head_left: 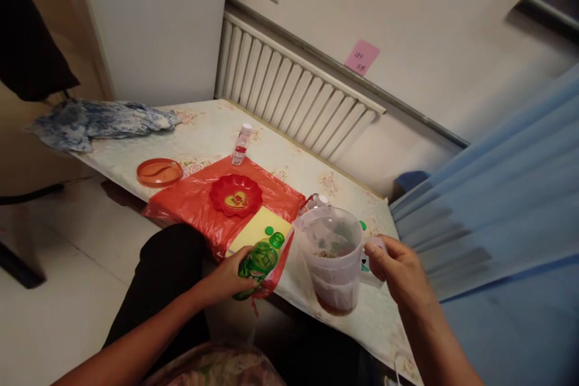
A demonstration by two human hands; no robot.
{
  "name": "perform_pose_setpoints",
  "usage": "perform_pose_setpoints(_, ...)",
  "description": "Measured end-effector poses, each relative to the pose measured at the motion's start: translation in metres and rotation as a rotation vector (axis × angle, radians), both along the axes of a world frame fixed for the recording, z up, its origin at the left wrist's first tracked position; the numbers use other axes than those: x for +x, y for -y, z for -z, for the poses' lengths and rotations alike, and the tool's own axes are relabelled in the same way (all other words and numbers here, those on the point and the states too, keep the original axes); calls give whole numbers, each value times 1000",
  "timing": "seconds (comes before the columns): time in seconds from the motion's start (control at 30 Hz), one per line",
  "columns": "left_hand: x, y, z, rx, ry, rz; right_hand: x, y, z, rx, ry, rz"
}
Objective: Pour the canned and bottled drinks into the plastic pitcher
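Observation:
My left hand (230,277) is wrapped round a green plastic bottle (261,259), tilted to the right with its neck uncapped. Closed on the handle of a translucent plastic measuring jug (332,277) is my right hand (393,262). Some brownish liquid shows at the bottom of the jug. Beyond the bottle lies a green cap (269,231) on a yellow pad (253,229). A red scalloped plate (236,195) rests on a red plastic sheet (190,205). Behind the jug, a clear bottle (320,199) is partly hidden.
A small clear bottle with a red label (241,145) stands at the sheet's far corner. On the left are an orange round dish (159,173) and a blue-white cloth (113,123). A radiator (289,84) lines the wall; a blue curtain (506,181) hangs to the right.

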State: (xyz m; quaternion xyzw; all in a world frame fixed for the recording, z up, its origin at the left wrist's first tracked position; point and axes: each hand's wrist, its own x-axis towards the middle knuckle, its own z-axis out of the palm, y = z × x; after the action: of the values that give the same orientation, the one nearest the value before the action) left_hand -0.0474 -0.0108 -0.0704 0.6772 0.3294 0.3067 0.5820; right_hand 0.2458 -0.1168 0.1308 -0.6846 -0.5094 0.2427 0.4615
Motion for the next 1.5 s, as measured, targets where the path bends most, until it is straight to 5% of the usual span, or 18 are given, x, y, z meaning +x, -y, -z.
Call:
perform_pose_setpoints(0.43, 7, 6, -13, 87, -116, 41, 3, 18, -23, -78, 243, -152)
perform_pose_setpoints(0.8, 8, 9, -2, 134, -127, 51, -3, 16, -33, -89, 363, -196)
perform_pose_setpoints(1.5, 7, 11, -9, 224, -179, 65, -7, 11, -47, -188, 517, -303)
